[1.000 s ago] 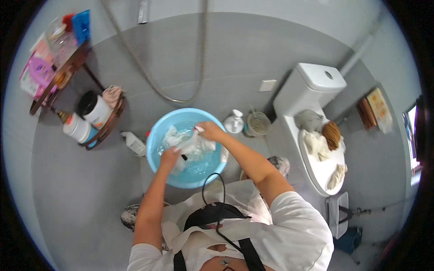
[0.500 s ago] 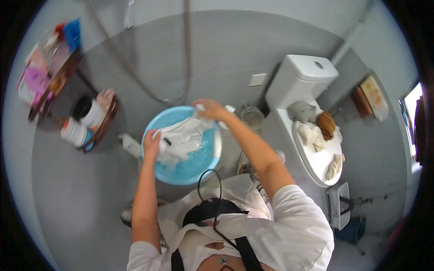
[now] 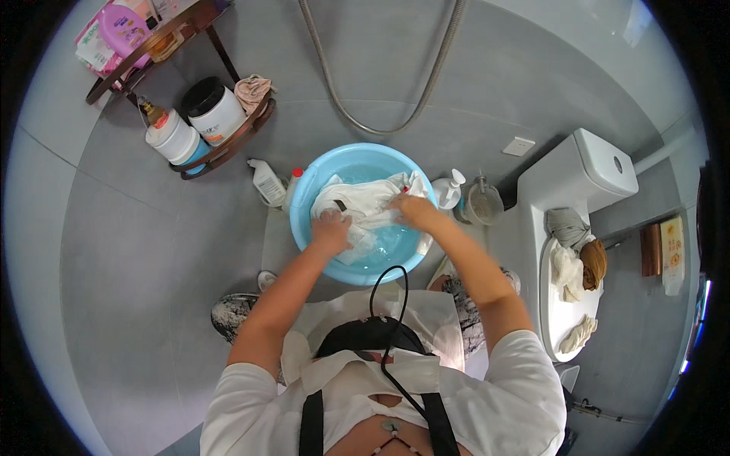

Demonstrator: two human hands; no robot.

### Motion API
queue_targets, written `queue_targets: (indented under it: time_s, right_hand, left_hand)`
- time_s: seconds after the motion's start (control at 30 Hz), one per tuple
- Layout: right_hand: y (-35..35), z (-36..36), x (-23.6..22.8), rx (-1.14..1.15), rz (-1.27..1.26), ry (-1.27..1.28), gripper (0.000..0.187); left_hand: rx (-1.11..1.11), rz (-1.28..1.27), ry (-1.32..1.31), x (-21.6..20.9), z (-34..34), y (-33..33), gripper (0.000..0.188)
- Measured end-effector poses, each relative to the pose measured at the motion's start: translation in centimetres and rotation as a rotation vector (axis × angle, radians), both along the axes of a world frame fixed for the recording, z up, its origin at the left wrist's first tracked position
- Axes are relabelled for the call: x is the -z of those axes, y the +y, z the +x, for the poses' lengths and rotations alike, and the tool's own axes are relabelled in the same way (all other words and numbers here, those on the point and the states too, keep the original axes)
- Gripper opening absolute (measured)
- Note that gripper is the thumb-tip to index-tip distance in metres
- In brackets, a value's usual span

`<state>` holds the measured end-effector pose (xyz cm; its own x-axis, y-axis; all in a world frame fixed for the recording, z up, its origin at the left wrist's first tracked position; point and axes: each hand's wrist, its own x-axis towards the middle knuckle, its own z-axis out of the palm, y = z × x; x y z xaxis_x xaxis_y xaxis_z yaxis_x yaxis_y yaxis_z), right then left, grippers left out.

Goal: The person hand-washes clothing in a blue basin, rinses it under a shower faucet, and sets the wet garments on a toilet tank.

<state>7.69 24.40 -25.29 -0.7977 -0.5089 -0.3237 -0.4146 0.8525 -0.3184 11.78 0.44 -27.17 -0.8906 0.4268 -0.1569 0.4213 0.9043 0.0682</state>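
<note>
A white wet garment (image 3: 365, 199) with a small black patch lies bunched in a light blue basin (image 3: 302, 220) of water (image 3: 391, 247). Part of the cloth hangs over the basin's right rim. On the garment's left part, my left hand (image 3: 332, 230) is closed on the fabric, low in the basin, its fingertips partly hidden by folds. Near the right rim my right hand (image 3: 414, 212) grips a bunched part of the same garment, fingers curled into it. A small red spot shows on the cloth beside the right hand.
A white bottle (image 3: 268, 182) and a red-capped bottle (image 3: 293, 186) stand left of the basin. Right of it are a white pump bottle (image 3: 447, 190) and a clear jug (image 3: 484, 205). Several cloths (image 3: 566, 271) lie on the toilet lid (image 3: 559, 334). A corner shelf (image 3: 228, 152) holds tubs. A shower hose (image 3: 342, 110) hangs behind.
My right hand has come down from above the far right rim into the basin's right side. The raised garment now lies lower in the water. The view has shifted.
</note>
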Motion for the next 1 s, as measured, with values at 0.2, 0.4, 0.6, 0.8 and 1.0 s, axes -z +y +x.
queue_targets:
  time_s: [0.2, 0.4, 0.6, 0.8, 1.0]
  right_hand:
    - [-4.1, 0.3, 3.0, -0.004, 0.288, -0.044, 0.097]
    - [-3.4, -0.7, 10.3, 0.009, 0.211, -0.088, 0.085]
    - [-2.4, -1.6, 6.2, -0.022, 0.006, -0.308, 0.062]
    - [-4.3, -2.3, 4.6, 0.249, -0.068, -0.055, 0.042]
    - [-7.5, -1.0, 4.3, 0.348, -0.005, -0.011, 0.057]
  left_hand:
    - [-0.019, -0.201, -0.165, 3.3, -0.6, 0.8, 0.084]
    - [-0.008, -0.109, -0.046, 7.1, -2.1, 1.3, 0.070]
    - [0.172, -0.267, 0.075, 8.4, -2.4, 0.7, 0.042]
    - [-0.141, 0.152, -0.138, 0.9, -4.3, -0.9, 0.040]
    - [-0.405, 0.363, 0.012, 3.3, -4.0, -0.5, 0.033]
